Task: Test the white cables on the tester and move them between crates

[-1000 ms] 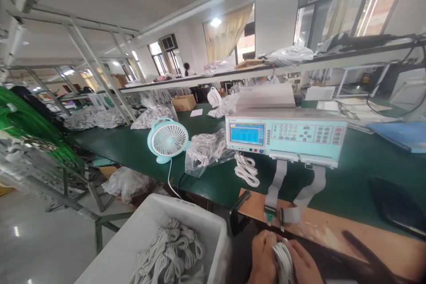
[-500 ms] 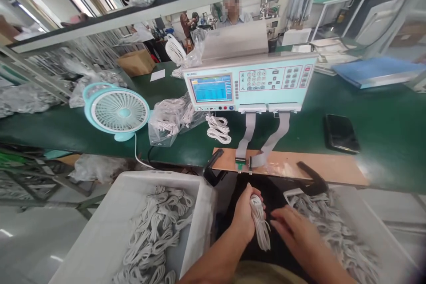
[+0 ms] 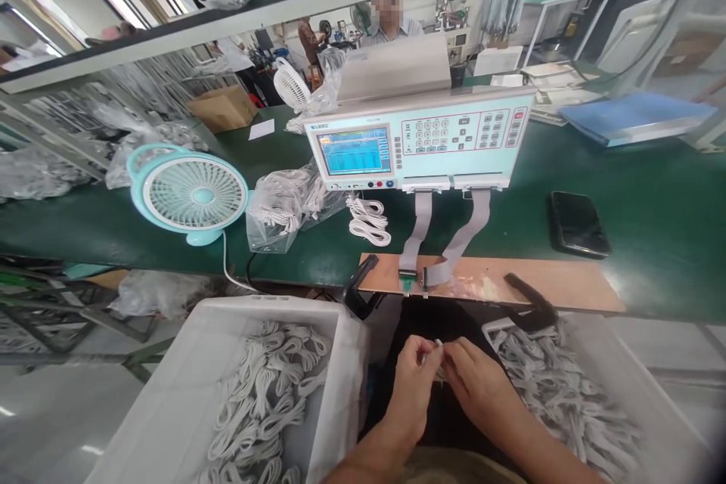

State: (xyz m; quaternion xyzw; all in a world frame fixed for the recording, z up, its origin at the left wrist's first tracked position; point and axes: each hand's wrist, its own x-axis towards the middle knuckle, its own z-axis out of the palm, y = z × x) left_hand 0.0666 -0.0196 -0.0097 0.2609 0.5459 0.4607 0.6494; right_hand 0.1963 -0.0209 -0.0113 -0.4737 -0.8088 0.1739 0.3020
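My left hand [image 3: 413, 378] and my right hand [image 3: 473, 372] meet in front of my lap, fingertips closed on a white cable [image 3: 439, 344]. Only a small white end shows above the fingers, and the rest of the bundle is mostly hidden between my hands. Just beyond them, two grey ribbon cables [image 3: 423, 223] run from a tester with a lit screen [image 3: 355, 151] down to small connectors at the bench edge. The green connector [image 3: 407, 284] sits nearest, on a wooden board [image 3: 544, 283].
White bins with coiled cables flank me: the left bin [image 3: 187, 318] and the right bin [image 3: 618, 348]. Black clamps [image 3: 360, 291] jut from the board. A fan [image 3: 198, 193], bagged cables [image 3: 277, 200], a loose cable bundle [image 3: 368, 221] and a phone [image 3: 578, 223] lie on the bench. A person [image 3: 391, 23] sits opposite.
My right hand has come left to meet my left hand, and both now pinch the cable. The bundle, earlier in plain sight in my left hand, is mostly covered. The view has shifted slightly.
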